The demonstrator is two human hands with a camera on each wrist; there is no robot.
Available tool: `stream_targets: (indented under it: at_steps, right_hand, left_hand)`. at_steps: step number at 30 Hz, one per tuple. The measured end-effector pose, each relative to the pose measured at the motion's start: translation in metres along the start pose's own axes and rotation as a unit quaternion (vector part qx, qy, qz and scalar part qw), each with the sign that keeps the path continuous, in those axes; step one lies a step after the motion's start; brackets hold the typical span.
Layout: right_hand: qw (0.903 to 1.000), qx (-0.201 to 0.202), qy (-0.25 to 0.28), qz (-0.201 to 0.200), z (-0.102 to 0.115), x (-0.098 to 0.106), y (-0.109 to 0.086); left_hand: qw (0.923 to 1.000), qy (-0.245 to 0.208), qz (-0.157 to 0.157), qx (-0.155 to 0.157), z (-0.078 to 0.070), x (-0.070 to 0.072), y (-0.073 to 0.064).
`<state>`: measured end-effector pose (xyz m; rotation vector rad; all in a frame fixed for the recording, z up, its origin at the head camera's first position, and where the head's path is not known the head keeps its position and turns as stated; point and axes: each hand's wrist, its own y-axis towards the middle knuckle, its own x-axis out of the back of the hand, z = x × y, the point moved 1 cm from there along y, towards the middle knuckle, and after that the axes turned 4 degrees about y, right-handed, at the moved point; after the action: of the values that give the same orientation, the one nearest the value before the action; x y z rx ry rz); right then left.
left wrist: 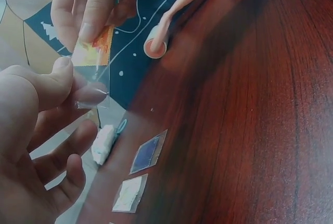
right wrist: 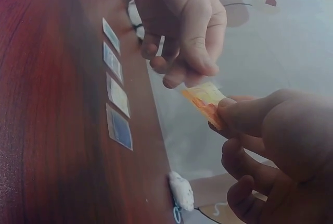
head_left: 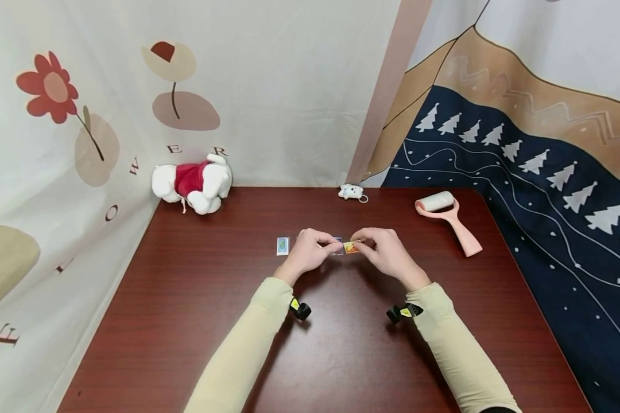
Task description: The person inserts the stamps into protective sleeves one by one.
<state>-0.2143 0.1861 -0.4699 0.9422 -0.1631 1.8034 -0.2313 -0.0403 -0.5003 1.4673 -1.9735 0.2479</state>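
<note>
Between both hands is a small yellow-and-orange stamp [head_left: 349,248] with toothed edges. My right hand [head_left: 384,252] pinches the stamp at one edge with thumb and forefinger. A clear plastic sleeve [left wrist: 102,82] is pinched by my left hand [head_left: 307,250], its other fingers loosely curled. In the left wrist view the stamp overlaps the sleeve's upper end; how deep it sits inside cannot be told. Several sleeved stamps lie in a row on the table, among them a dark blue one [right wrist: 120,130] and a pale one [right wrist: 119,98]. From above, my left hand hides part of that row.
A white plush toy in a red shirt [head_left: 190,182] lies at the table's back left corner. By the back edge sits a small white animal-shaped object [head_left: 351,191] with a loop. A pink-handled lint roller [head_left: 452,221] rests at the right on the brown table [head_left: 341,367].
</note>
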Motion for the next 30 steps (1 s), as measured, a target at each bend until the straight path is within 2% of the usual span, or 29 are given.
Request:
stream_targets:
  at_steps: [8,17,22,30]
  right_hand:
    - [0.9996,-0.02,0.021,-0.002,0.0036,-0.0023,0.0002]
    - [0.9987,-0.032,0.038,0.013,0.0045,-0.0008,0.001]
    - [0.9985,-0.036,0.037,0.019,0.0048,-0.0004,0.001]
    - [0.997,-0.057,0.052,-0.001,0.0054,-0.0006,0.0003]
  left_hand:
    - [0.9995,-0.009,0.021,0.023,-0.0039,0.0,-0.0011]
    - [1.0,0.002,-0.005,0.002,-0.0041,0.0055,0.0002]
    - [1.0,0.004,-0.001,-0.007,-0.0055,0.0065,0.0006]
    - [0.9997,-0.015,0.016,-0.014,-0.0084,0.0059,-0.0004]
